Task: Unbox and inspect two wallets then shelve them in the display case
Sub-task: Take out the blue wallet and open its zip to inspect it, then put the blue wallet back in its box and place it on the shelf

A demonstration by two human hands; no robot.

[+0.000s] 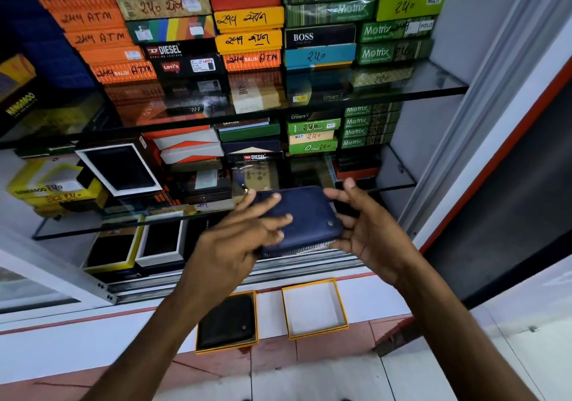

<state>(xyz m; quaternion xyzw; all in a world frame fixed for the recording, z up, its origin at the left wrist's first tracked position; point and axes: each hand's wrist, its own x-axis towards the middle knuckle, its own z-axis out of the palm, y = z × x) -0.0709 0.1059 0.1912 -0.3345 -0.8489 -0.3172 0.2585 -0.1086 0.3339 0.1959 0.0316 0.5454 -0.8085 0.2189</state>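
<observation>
A dark blue zip wallet (305,215) is held flat in front of the display case, level with its lower glass shelf (399,181). My right hand (368,233) grips the wallet's right end, thumb on top. My left hand (238,239) rests over its left part, fingers spread across the top face; it is blurred. Below, on the ledge, a black wallet (227,323) lies in a yellow-rimmed box (198,338). Beside it, to the right, stands an empty yellow-rimmed box half (314,307) with a white inside.
The case holds stacked wallet boxes (247,29) on several glass shelves. Open boxes with black wallets (120,168) lean at the left. A sliding glass door frame (52,276) stands at the lower left. The white case wall (464,29) is on the right.
</observation>
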